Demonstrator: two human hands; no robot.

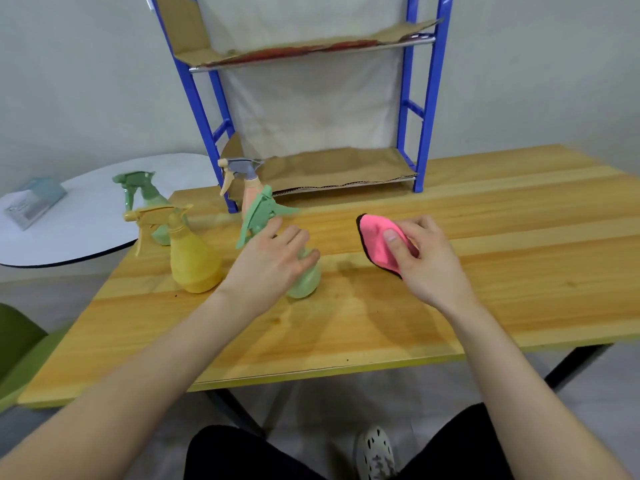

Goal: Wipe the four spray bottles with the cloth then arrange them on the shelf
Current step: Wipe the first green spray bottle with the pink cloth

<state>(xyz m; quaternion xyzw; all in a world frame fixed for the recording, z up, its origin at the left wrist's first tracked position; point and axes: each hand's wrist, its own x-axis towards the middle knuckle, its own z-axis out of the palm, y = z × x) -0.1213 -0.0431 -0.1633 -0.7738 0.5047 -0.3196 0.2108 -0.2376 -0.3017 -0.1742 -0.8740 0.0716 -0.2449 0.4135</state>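
Cloth (pixel 379 241) pinched in right hand (pixel 427 258) grip; left hand (pixel 273 261) grip closing around green bottle (pixel 304 280).

Matt plastic bottles (pixel 194 258) on a smooth wood table (pixel 485 271); fuzzy pink cloth (pixel 377 244); painted metal shelf (pixel 429 98) lined with rough cardboard (pixel 332 168).

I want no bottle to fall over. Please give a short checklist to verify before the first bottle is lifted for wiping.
1. Cloth in hand: ok, the right hand holds the pink cloth.
2. Grip on bottle: cannot tell, the left hand lies over the light green bottle, fingers not clearly closed.
3. Neighbours apart: ok, the yellow bottle stands beside it, not touching.
4. Shelf free: ok, the lower shelf holds only cardboard.
5. Other bottles upright: ok, the dark green bottle and the peach bottle stand.
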